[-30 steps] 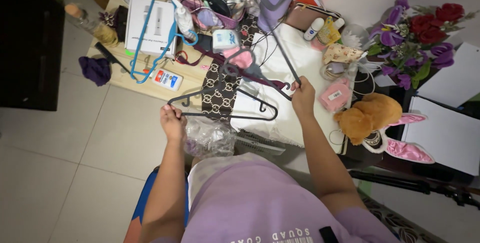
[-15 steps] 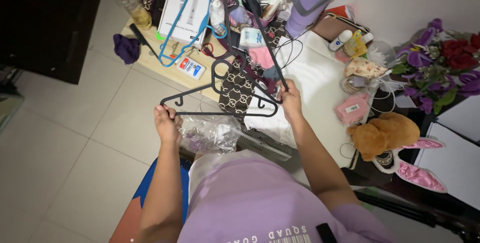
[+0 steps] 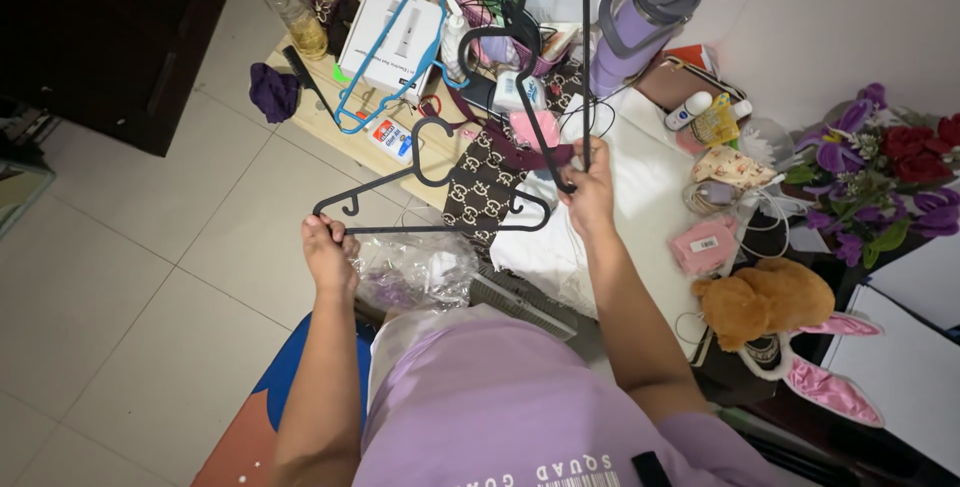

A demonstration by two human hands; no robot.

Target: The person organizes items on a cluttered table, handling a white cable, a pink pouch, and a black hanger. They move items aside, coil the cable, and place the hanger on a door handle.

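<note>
My left hand (image 3: 328,252) grips the left end of a black plastic hanger (image 3: 430,209) that lies level in the air before me. My right hand (image 3: 590,195) holds a second black hanger (image 3: 530,77) by one corner, tipped up on end so its arms rise toward the top of the view. Both hangers hover over a brown patterned cloth (image 3: 480,182) and a white cloth (image 3: 640,177) on the low table.
The wooden table (image 3: 330,132) carries a blue hanger (image 3: 385,57), a white box (image 3: 395,27), bottles and a purple tumbler (image 3: 630,27). A crumpled clear plastic bag (image 3: 415,272) sits by my knees. A plush toy (image 3: 765,297) and artificial flowers (image 3: 880,162) are at right.
My right hand has swung its hanger from slanted to nearly upright. My left hand and its hanger stayed almost still. My view shifted, so the table sits further right.
</note>
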